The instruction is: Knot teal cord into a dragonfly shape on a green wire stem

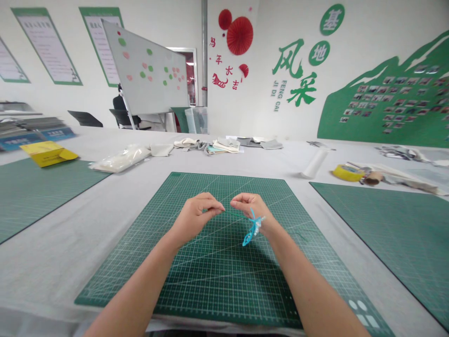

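Note:
My left hand (199, 215) pinches the end of a thin green stem (235, 214) between thumb and fingertips. The stem runs right to a light-blue flower-like craft piece (249, 233), with looped petals and small clear or white beads. This piece hangs beside my right wrist, above the green cutting mat (210, 281). My right hand (249, 204) is closed in a pinch just right of the left fingertips, a small gap between them. Whatever its fingers hold is too small to make out. Faint thin green strands (307, 232) lie on the mat at the right.
More cutting mats lie left (52, 192) and right (386, 234). Behind are a yellow folded card (49, 154), a clear plastic bag (121, 159), fabric scraps (226, 145), a white roll (315, 163) and yellow tape (348, 172). A whiteboard (147, 70) stands beyond the table.

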`<action>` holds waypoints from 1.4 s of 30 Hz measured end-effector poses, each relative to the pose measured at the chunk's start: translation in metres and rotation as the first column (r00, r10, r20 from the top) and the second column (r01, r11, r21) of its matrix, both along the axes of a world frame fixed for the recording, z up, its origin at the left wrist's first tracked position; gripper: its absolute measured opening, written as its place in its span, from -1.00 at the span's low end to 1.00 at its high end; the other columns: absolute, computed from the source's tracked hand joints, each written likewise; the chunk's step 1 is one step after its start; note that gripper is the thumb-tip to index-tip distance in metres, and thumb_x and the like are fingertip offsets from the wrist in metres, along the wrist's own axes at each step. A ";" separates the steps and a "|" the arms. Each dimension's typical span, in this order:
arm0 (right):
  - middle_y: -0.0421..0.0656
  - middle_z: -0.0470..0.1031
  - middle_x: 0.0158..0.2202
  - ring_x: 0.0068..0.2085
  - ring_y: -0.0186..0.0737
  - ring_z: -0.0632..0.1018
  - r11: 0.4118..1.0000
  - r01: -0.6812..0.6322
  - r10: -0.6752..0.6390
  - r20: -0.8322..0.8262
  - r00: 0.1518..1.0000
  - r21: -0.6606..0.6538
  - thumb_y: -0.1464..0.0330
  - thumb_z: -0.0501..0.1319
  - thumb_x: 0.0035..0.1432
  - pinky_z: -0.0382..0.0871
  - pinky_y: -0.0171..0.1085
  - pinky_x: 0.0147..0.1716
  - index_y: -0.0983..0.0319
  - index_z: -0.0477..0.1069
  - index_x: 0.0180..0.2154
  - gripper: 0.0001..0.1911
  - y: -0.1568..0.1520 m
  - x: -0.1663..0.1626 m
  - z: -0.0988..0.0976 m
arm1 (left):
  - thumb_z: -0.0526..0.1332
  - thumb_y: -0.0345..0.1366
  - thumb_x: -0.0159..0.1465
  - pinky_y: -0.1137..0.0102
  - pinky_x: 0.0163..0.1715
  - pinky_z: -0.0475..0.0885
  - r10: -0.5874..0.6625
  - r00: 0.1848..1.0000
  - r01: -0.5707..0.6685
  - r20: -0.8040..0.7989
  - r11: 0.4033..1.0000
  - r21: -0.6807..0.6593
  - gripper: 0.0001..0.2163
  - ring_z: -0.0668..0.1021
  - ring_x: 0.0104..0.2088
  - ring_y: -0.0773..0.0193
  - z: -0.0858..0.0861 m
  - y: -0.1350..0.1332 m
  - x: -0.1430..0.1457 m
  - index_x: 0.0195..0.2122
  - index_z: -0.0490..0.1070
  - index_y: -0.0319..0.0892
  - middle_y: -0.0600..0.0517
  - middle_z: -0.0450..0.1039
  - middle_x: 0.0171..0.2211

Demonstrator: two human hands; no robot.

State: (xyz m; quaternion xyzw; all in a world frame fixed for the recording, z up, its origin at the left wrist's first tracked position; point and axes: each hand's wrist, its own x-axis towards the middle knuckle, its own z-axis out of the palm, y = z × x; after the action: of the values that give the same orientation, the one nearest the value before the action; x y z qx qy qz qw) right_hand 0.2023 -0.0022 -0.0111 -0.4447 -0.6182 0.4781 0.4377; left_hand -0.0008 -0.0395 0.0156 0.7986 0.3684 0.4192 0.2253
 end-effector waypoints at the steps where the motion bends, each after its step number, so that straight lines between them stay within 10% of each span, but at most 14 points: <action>1: -0.32 0.25 -0.66 -0.61 -0.44 0.19 1.000 -0.002 0.002 -0.012 1.000 0.007 0.20 0.34 -0.14 0.02 -0.37 -0.61 0.27 0.46 -0.48 -0.74 -0.001 -0.003 -0.002 | 0.18 -0.33 0.24 0.41 -0.32 0.37 0.041 0.999 -0.041 0.032 0.999 -0.014 -0.87 0.48 -0.35 0.31 0.000 0.001 0.000 -0.34 0.54 -0.12 0.04 0.47 -0.39; 13: -0.38 0.01 -0.73 -0.64 -0.43 0.10 0.990 -0.005 -0.020 0.182 0.983 0.140 0.28 0.26 -0.02 -0.04 -0.38 -0.62 0.23 0.48 -0.50 -0.85 -0.022 -0.035 -0.005 | 0.22 -0.32 0.16 0.38 -0.33 0.38 0.418 0.897 -0.405 0.144 0.908 -0.112 -0.90 0.51 -0.37 0.29 -0.015 0.014 -0.006 -0.37 0.54 -0.15 0.05 0.53 -0.41; 23: -0.31 0.33 -0.66 -0.60 -0.39 0.30 0.923 0.016 -0.145 0.308 0.940 0.385 0.32 0.20 0.09 0.12 -0.37 -0.55 0.19 0.52 -0.43 -0.86 -0.037 -0.043 -0.002 | 0.19 -0.36 0.19 0.37 -0.32 0.37 0.516 0.855 -0.518 0.054 0.855 0.035 -0.87 0.50 -0.37 0.30 -0.016 0.010 -0.004 -0.34 0.54 -0.10 0.08 0.50 -0.42; 35: -0.24 0.59 -0.32 -0.29 -0.31 0.56 0.791 -0.046 -0.220 0.353 0.909 0.610 0.39 0.10 0.22 0.34 -0.35 -0.27 0.14 0.51 -0.31 -0.80 -0.049 -0.044 0.005 | 0.12 -0.36 0.27 0.35 -0.26 0.35 0.526 0.841 -0.471 -0.130 0.828 0.303 -0.83 0.48 -0.28 0.25 -0.017 0.005 -0.002 -0.29 0.51 -0.12 0.03 0.48 -0.36; 42: -0.21 0.58 -0.34 -0.33 -0.30 0.55 0.757 0.078 -0.309 0.250 0.918 0.649 0.34 0.11 0.22 0.35 -0.34 -0.29 0.15 0.51 -0.31 -0.81 -0.044 -0.032 0.012 | 0.05 -0.38 0.31 0.33 -0.30 0.30 0.400 0.838 -0.203 -0.371 0.860 0.468 -0.77 0.43 -0.35 0.25 -0.015 0.005 -0.001 -0.28 0.52 -0.13 0.00 0.47 -0.40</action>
State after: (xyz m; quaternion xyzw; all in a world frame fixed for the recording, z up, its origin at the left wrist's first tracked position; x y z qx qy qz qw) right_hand 0.1707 -0.0458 0.0014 -0.4118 -0.7577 0.1115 0.4939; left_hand -0.0022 -0.0340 0.0010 0.8332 0.4384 0.3184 -0.1107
